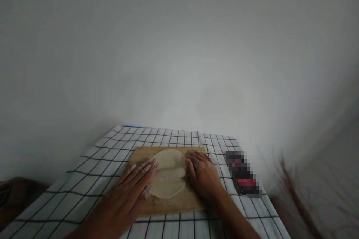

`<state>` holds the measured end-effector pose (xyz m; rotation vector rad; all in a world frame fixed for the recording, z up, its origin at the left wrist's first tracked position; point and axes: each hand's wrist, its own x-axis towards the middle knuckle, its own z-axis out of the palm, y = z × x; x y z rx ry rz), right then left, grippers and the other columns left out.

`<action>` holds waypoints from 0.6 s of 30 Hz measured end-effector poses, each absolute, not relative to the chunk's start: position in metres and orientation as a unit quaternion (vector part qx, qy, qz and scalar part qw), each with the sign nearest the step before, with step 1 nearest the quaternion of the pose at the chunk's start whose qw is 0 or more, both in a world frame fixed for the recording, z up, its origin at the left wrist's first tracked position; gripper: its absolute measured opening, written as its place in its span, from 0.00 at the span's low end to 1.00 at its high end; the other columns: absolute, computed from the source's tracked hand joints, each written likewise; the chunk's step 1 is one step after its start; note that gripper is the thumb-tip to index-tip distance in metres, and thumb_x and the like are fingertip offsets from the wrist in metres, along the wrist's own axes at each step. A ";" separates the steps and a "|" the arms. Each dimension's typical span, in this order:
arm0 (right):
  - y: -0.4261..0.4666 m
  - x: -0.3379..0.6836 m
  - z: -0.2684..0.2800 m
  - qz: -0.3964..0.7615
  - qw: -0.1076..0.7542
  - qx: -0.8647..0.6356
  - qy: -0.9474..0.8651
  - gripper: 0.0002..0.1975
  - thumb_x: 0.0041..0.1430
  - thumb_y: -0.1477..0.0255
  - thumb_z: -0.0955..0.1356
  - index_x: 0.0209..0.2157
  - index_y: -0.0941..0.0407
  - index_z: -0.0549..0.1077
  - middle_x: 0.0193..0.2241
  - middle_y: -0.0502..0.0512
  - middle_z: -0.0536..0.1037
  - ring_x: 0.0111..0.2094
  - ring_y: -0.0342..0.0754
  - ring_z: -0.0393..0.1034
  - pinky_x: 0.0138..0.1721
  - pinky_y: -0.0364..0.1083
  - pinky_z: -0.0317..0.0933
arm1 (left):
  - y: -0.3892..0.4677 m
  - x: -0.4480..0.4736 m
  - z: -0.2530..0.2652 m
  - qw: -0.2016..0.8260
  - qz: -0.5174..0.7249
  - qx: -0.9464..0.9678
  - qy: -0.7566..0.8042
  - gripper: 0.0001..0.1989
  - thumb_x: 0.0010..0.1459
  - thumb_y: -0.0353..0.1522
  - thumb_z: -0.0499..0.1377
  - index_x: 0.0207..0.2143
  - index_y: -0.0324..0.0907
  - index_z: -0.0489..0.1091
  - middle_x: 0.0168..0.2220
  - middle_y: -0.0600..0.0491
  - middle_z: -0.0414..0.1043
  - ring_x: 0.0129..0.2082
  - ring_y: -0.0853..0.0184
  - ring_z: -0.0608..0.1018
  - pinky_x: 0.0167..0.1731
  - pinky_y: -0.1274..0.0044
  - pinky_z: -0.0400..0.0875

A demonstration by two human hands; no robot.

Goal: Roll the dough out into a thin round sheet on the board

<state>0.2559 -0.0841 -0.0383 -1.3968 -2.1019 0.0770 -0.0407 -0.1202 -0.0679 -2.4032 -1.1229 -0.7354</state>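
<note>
Dough round [169, 185] mid-board, on wooden board [168, 208] over checked cloth [86, 183]. Left hand [137, 181] at dough's nine o'clock: floury, fingers outstretched, nearly flat, hiding edge. Right hand [202, 170] at three: fingers loosely bent, underside hidden, hold cannot be told. Farther toward three, pixelated item [242, 173], unreadable. Blurred twigs [293, 190] toward four. Dark bulk [25, 194] toward nine, cut off. Band [171, 171] across dough unclear.

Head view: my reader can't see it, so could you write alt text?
A flat, pale round of dough lies on a wooden board, with the white-smudged left hand at its left edge and the right hand at its right. The board rests on a white cloth with dark grid lines.
</note>
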 end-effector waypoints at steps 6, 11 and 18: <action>-0.084 0.254 -0.039 0.017 0.297 -0.521 -0.800 0.17 0.75 0.67 0.58 0.51 0.50 0.77 0.55 0.50 0.78 0.61 0.49 0.67 0.66 0.51 0.52 | -0.026 -0.037 -0.072 0.148 -0.146 -0.884 -0.419 0.27 0.72 0.36 0.43 0.71 0.44 0.52 0.71 0.48 0.56 0.71 0.57 0.59 0.69 0.58 0.52; -0.077 0.258 -0.044 -0.001 0.294 -0.547 -0.784 0.20 0.75 0.70 0.56 0.50 0.53 0.77 0.56 0.55 0.78 0.61 0.50 0.68 0.65 0.52 0.56 | 0.036 -0.010 -0.055 0.052 -0.099 -0.881 -0.460 0.25 0.72 0.37 0.44 0.67 0.47 0.62 0.69 0.46 0.60 0.69 0.52 0.62 0.65 0.54 0.58; -0.072 0.265 -0.050 0.003 0.280 -0.566 -0.775 0.22 0.75 0.70 0.54 0.53 0.57 0.76 0.58 0.57 0.76 0.63 0.52 0.65 0.67 0.53 0.54 | 0.033 0.000 -0.042 0.037 -0.105 -0.887 -0.448 0.25 0.71 0.37 0.44 0.67 0.48 0.61 0.69 0.50 0.60 0.71 0.58 0.57 0.68 0.59 0.54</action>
